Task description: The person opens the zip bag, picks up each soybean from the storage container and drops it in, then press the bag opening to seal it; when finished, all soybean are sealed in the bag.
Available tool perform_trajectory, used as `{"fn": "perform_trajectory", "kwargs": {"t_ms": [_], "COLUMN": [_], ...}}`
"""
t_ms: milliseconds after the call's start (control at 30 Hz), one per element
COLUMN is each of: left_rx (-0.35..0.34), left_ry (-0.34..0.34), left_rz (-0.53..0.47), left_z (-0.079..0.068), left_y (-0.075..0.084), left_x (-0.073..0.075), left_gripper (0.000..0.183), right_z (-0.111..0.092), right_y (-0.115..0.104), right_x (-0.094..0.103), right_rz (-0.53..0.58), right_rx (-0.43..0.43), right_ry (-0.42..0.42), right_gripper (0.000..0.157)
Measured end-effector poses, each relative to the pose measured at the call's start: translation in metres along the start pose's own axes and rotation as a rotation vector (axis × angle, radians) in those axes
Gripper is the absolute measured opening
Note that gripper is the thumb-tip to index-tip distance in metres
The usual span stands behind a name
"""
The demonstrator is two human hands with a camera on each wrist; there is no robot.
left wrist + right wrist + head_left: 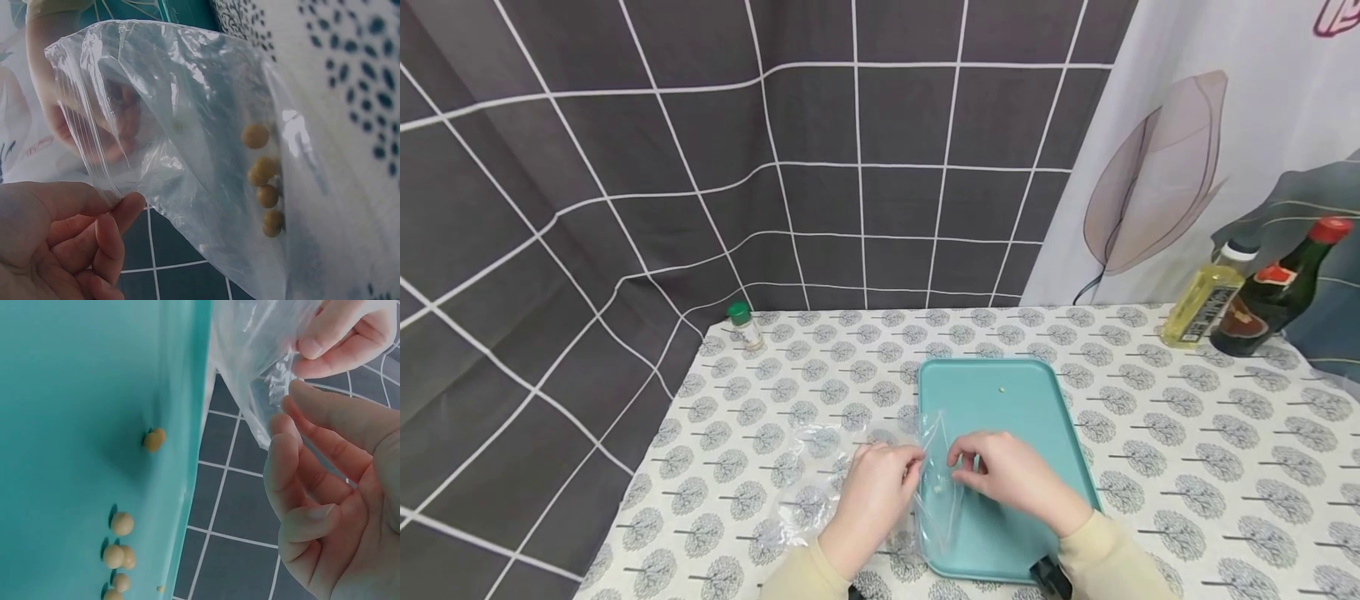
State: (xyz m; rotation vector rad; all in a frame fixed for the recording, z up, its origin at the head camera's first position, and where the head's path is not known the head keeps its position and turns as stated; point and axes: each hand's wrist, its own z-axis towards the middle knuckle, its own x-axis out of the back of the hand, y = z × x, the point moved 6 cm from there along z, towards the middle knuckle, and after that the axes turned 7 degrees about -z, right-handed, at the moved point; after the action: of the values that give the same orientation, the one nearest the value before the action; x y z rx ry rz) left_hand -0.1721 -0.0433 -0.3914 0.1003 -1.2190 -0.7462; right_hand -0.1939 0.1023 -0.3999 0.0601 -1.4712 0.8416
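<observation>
A clear zip-lock bag [206, 144] stands partly over the left side of the teal tray [1000, 533]. My left hand [880, 479] pinches its zip edge between thumb and finger. Several round, yellowish soybeans [255, 136] show low in the bag in the left wrist view. My right hand [1003, 469] hovers over the tray beside the bag, fingers loosely bent, with nothing visible between thumb and fingertips. The right wrist view has several soybeans [122, 524] against the tray's teal surface. A single soybean [1002, 389] lies near the tray's far end.
More crumpled clear plastic [808, 492] lies left of my left hand on the tree-print tablecloth [1187, 467]. A small green-capped jar [745, 325] stands at the back left. A yellow oil bottle [1206, 300] and a dark green bottle [1273, 296] stand at the back right, by the curtain.
</observation>
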Motion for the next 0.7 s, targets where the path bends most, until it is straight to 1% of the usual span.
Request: {"fn": "perform_trajectory", "kwargs": {"t_ms": [167,433,700], "left_rx": [-0.001,0.001,0.016], "left_ry": [0.003,0.004,0.005], "left_rz": [-0.002,-0.006,-0.018], "left_z": [0.000,0.001,0.000], "left_y": [0.000,0.000,-0.002], "left_x": [-0.001,0.000,0.001], "left_gripper": [0.011,0.011,0.011], "right_z": [-0.001,-0.003,-0.003], "right_y": [0.004,0.013,0.022], "right_x": [0.000,0.001,0.003], "right_rz": [0.005,0.085,0.062], "right_rx": [-0.025,-0.046,-0.068], "right_ry": [0.005,-0.005,-0.005], "right_gripper": [0.010,0.008,0.007]}}
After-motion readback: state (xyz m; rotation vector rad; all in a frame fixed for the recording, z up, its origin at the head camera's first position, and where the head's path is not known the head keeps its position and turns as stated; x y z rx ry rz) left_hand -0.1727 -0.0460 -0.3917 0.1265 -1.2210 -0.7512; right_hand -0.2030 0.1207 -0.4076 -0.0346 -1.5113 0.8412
